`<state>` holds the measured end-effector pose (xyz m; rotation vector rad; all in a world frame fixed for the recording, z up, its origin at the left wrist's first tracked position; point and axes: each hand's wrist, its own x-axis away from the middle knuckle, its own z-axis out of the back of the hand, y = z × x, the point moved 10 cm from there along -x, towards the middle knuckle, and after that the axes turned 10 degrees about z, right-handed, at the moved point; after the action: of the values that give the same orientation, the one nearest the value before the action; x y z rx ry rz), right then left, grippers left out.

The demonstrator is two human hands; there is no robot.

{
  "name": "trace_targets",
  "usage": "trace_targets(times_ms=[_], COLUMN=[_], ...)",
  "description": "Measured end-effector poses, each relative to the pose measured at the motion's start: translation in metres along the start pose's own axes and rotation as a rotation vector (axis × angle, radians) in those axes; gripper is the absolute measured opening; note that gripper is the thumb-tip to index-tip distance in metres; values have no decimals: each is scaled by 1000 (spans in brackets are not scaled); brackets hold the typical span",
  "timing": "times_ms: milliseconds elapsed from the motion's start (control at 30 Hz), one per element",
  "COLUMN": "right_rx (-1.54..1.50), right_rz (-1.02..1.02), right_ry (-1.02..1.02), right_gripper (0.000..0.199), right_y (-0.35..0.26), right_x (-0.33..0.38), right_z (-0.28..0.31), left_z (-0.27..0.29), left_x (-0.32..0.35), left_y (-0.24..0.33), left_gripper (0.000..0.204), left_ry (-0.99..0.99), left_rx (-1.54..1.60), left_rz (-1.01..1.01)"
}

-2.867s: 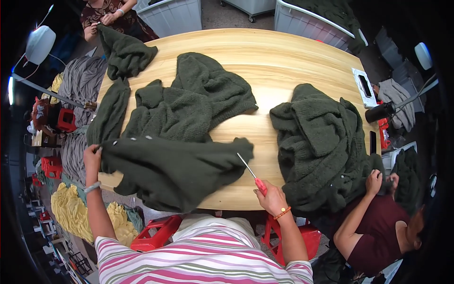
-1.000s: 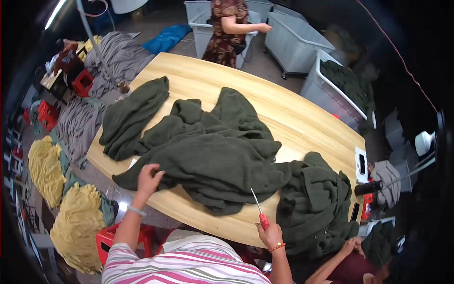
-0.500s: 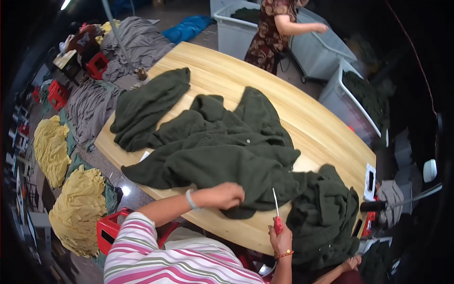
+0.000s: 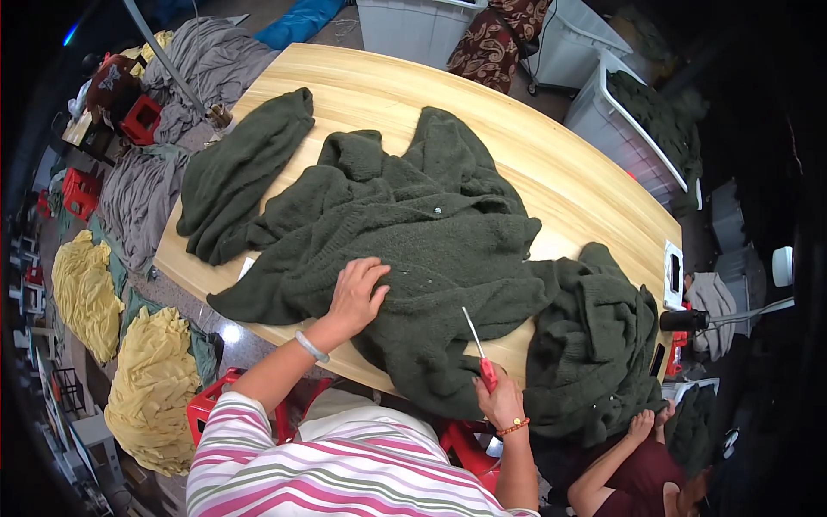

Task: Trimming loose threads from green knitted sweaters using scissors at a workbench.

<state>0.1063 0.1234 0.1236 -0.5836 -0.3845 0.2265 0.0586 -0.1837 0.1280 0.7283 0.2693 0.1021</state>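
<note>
The person's left hand (image 4: 357, 297) lies palm down near the centre of the frame, its fingers loosely spread and pointing up and right, on a dark green knit garment (image 4: 457, 246); it has no visible hold on the cloth. The right hand (image 4: 501, 401), lower and right of centre, has its fingers closed around the handle of a red-handled tool (image 4: 488, 374).

The tool's long axis runs steeply up and slightly left, its thin metal tip pointing toward the garment. The garment stretches mainly across the middle of the frame, a narrow end pointing left and a fold hanging over the near edge of the table (image 4: 586, 164).

One tool and three dark green heaps show on the table; overlapping folds hide how many garments there are. Two large yellow heaps (image 4: 155, 392) lie at left, and three pale carts (image 4: 418, 39) stand along the top.
</note>
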Motion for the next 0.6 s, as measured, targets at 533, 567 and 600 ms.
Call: trace_targets(times_ms=[533,567,600], right_rx=[135,117,70], right_rz=[98,118,200], right_ry=[-150,-186,-195], right_gripper=[26,26,26], right_y=[-62,-70,-79], right_x=[-29,-32,-35], right_z=[-29,-36,-45], left_z=[-91,-85,-82], left_x=[18,18,18], left_y=[-18,-16,-22], left_gripper=[45,46,47], left_ry=[-228,-206,-231], left_rx=[-276,-267,-271], left_rz=[-293,-296,-254])
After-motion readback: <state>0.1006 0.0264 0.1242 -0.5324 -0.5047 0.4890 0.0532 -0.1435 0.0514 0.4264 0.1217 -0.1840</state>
